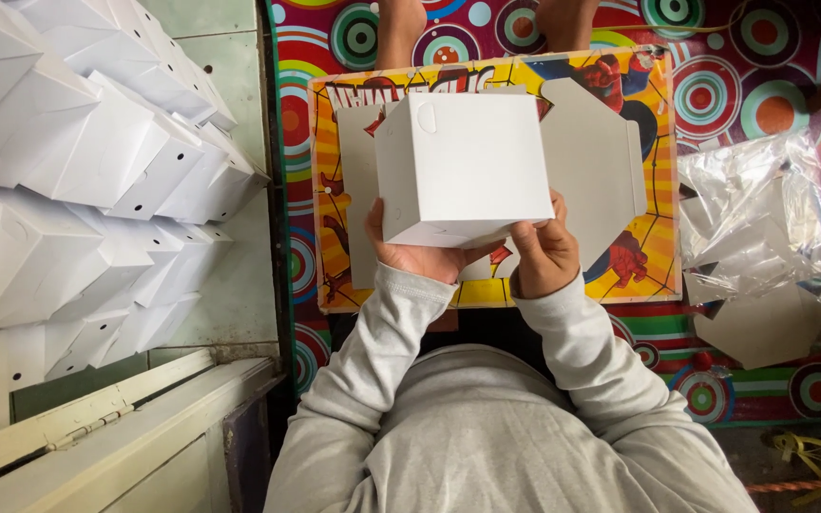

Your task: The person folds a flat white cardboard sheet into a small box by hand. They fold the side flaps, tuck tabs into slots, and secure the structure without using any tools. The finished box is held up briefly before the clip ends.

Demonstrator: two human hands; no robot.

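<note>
White box (463, 166), folded into a cube, held up over a bright printed board (658, 142), near the person's chest. Left hand (415, 249) supports the box from below, its fingers wrapped under the bottom edge and its thumb on the left face. Right hand (545, 252) grips the lower right corner, fingers curled and pressed against the box. Flat grey blanks (591, 161) lie on the board behind the box. At left, a stack of folded boxes (87, 180). At right, crumpled clear plastic (762, 218) on a circle-patterned mat (762, 66).
</note>
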